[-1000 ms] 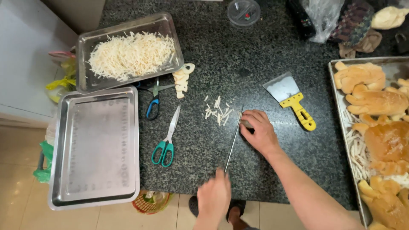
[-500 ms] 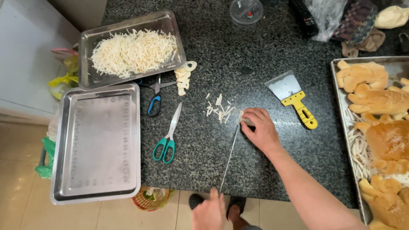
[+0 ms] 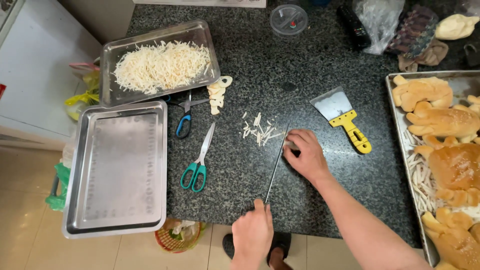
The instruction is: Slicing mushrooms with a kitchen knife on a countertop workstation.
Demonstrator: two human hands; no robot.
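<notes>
The left hand [image 3: 252,232], at 6 o'clock, is closed around the handle of a long knife [image 3: 276,162]. The right hand [image 3: 306,155], fingers curled, presses a small pale piece [image 3: 290,145] against the blade at centre. The piece is judged soft and light, best pinned from above. Cut strips [image 3: 259,130] lie at 11 o'clock.
</notes>
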